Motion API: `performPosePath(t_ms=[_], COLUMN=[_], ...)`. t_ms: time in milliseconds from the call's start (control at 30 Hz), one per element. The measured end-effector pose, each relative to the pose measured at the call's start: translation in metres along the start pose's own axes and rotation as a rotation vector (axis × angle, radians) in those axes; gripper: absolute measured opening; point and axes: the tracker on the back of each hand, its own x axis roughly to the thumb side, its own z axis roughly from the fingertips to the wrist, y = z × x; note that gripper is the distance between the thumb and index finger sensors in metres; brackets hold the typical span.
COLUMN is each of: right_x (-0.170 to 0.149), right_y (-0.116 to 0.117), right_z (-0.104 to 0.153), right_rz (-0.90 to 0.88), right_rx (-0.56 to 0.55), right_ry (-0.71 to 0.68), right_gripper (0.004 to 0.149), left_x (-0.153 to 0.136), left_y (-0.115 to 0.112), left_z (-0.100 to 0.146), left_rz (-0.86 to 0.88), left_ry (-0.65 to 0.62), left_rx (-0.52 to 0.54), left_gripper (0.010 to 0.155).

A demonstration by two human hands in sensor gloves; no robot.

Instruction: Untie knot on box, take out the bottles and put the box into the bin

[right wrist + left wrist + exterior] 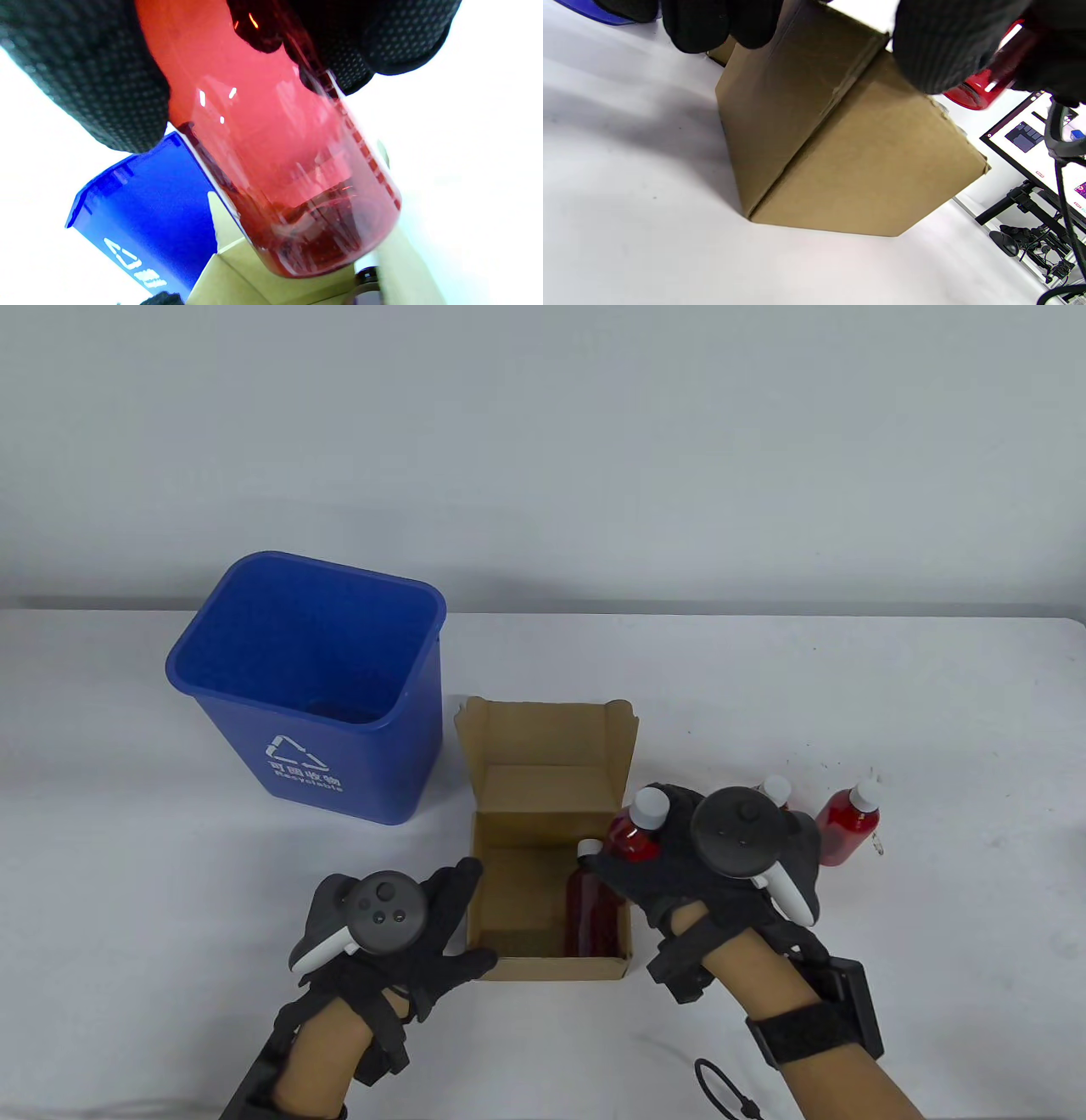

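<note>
The right hand grips a red-filled clear bottle with a white cap above the open brown cardboard box; a loose grip could drop it onto the bottle still inside. The left hand, thumb and fingers straight, braces the box's lower-left corner, which might slide on the white desk

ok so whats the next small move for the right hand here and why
Probably carry the held bottle rightward and stand it by the two bottles already on the table. The right hand grips it just above the open box, which the left hand steadies; one more bottle remains inside.
</note>
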Motion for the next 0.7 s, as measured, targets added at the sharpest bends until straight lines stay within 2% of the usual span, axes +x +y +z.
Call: performPosePath(t_ms=[433, 700], right_x=[-0.099, -0.154], right_y=[-0.045, -0.054], right_z=[0.065, 0.082], right_rz=[0.160, 0.274], right_rx=[-0.244, -0.334], right_ry=[0.107, 0.184], right_gripper=[0.084, 0.084], left_x=[-0.001, -0.002], left_y=[0.000, -0.001], left_z=[0.000, 0.000], left_rz=[0.012, 0.026], left_ry=[-0.004, -0.003], left_rx=[0.003, -0.002], left_gripper=[0.095, 0.095])
